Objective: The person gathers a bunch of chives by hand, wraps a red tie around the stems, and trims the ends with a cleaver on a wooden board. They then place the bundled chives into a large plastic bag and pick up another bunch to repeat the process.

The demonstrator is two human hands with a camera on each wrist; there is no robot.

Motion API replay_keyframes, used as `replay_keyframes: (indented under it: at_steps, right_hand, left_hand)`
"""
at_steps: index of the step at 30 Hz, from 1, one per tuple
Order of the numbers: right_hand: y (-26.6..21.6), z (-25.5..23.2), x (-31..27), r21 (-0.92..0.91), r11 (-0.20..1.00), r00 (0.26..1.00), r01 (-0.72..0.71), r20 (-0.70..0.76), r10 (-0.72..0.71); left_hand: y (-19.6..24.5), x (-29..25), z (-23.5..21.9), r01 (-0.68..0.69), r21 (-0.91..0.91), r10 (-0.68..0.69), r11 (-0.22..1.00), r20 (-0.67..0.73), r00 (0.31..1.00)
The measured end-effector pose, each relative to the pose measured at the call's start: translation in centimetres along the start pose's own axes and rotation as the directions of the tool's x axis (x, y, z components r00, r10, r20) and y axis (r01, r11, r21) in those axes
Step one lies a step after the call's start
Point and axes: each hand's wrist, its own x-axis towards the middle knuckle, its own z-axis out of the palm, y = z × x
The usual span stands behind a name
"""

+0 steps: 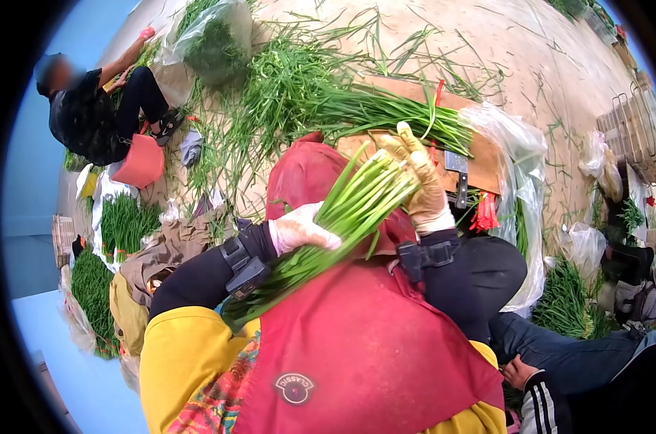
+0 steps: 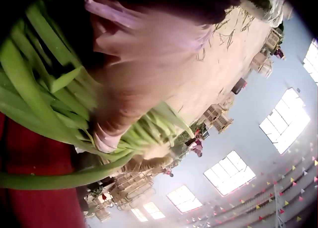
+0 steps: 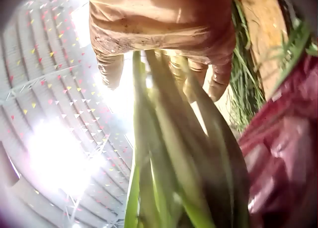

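Green stalks [image 1: 371, 192], pale-ended, over a dark red apron [image 1: 371, 318]
Gloved in pinkish white on the left hand [image 1: 303, 228], yellowish cream on the right hand [image 1: 426, 189] — yellow sleeves [image 1: 183, 354], salmon-pink bucket [image 1: 140, 162], pale blue wall [image 1: 44, 186], black-and-white striped cuff [image 1: 538, 402].

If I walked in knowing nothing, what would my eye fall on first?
Probably the thick bundle of long green stalks with pale ends, in front of the dark red cloth apron, gripped by the pale-gloved left hand. Next, perhaps, the black-handled metal cleaver on the brown board near the yellowish-gloved right hand, and loose green stalks heaped across the pale floor.
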Motion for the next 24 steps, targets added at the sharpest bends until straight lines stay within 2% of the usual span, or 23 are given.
replay_keyframes:
  at_steps: [1,2,3,4,5,6,8,9,10,12,13,14,16,18,20,21,22,23,24]
  right_hand:
    - [-1.1,0.8,0.2,-0.160,0.987,1.000,0.007,-0.022,-0.011]
    - [-1.9,0.4,0.4,-0.390,0.920,0.996,-0.041,0.062,0.070]
    - [-2.7,1.8,0.1,-0.619,0.781,0.991,-0.090,0.019,0.129]
    - [-3.3,3.2,-0.1,-0.801,0.583,0.984,-0.135,-0.038,0.176]
    - [-2.4,2.3,0.0,-0.847,0.531,0.991,-0.031,0.042,0.123]
    - [-2.4,2.5,0.1,-0.848,0.529,0.991,-0.031,0.041,0.124]
    - [-2.3,2.8,0.3,-0.974,0.221,0.994,-0.048,-0.025,0.106]
    - [-1.7,2.2,0.2,-0.936,0.345,0.997,-0.070,-0.054,0.056]
    - [-1.2,1.4,0.4,-0.935,0.346,0.997,-0.071,-0.055,0.056]
    - [-0.5,0.0,1.0,-0.976,0.217,0.999,-0.021,-0.027,-0.023]
    - [-0.1,-0.4,0.8,-0.953,0.300,0.996,-0.048,-0.070,-0.063]
    - [-0.2,-0.8,0.8,-0.953,0.300,0.995,-0.049,-0.072,-0.064]
    - [-1.4,-1.9,0.9,-0.886,0.438,0.934,0.153,-0.014,-0.356]
    - [-4.2,-3.4,0.2,-0.968,0.238,0.912,0.073,-0.032,-0.409]
    - [-7.2,-4.3,-1.8,-0.986,-0.166,0.959,0.022,0.068,-0.276]
    - [-7.8,-6.4,-2.3,-0.877,-0.435,0.926,0.204,0.317,-0.205]
    - [-7.6,-6.5,-3.5,-0.978,-0.201,0.969,0.057,0.103,-0.227]
    - [-7.6,-6.7,-4.7,-0.993,-0.035,0.990,-0.109,-0.106,-0.090]
    - [-7.6,-6.7,-5.7,-0.950,0.102,0.954,-0.296,-0.288,0.079]
  left_hand:
    - [-0.3,0.2,-0.2,-0.016,0.005,0.016,1.000,0.000,1.000]
    - [-0.6,0.4,-0.3,-0.030,0.010,0.030,1.000,0.003,1.000]
    - [-0.6,0.6,-0.2,-0.039,0.013,0.039,0.999,0.011,0.999]
    - [-0.4,0.6,-0.1,-0.038,0.012,0.037,0.999,0.018,0.999]
    - [-0.1,0.5,0.2,-0.048,-0.021,0.048,0.999,0.026,0.999]
    - [0.0,0.4,0.4,-0.059,-0.054,0.060,0.997,0.031,0.998]
    - [-0.6,0.5,0.3,-0.073,-0.026,0.074,0.997,0.016,0.997]
    - [-0.8,0.5,0.3,-0.076,-0.015,0.076,0.997,-0.001,0.997]
    - [-0.9,0.5,0.3,-0.080,-0.003,0.080,0.997,-0.018,0.997]
    - [-1.1,0.6,-0.2,-0.075,0.013,0.075,0.997,-0.021,0.997]
    - [-1.2,0.6,-0.3,-0.077,0.023,0.077,0.997,-0.020,0.997]
    - [-1.2,0.6,-0.4,-0.079,0.032,0.079,0.996,-0.017,0.997]
    - [-1.1,0.6,-0.5,-0.083,0.004,0.083,0.997,0.000,0.997]
    - [-0.8,0.4,-0.3,-0.087,-0.035,0.088,0.996,0.014,0.996]
    - [-0.6,0.2,-0.5,-0.094,-0.025,0.095,0.995,0.040,0.995]
    - [-0.4,0.0,-0.5,-0.107,-0.006,0.107,0.994,0.034,0.994]
    - [-0.3,0.0,-0.8,-0.078,0.003,0.078,0.997,0.043,0.996]
    - [-0.3,0.0,-0.9,-0.087,0.002,0.087,0.996,0.040,0.995]
    - [-0.3,0.1,-0.9,-0.095,0.000,0.095,0.995,0.039,0.995]
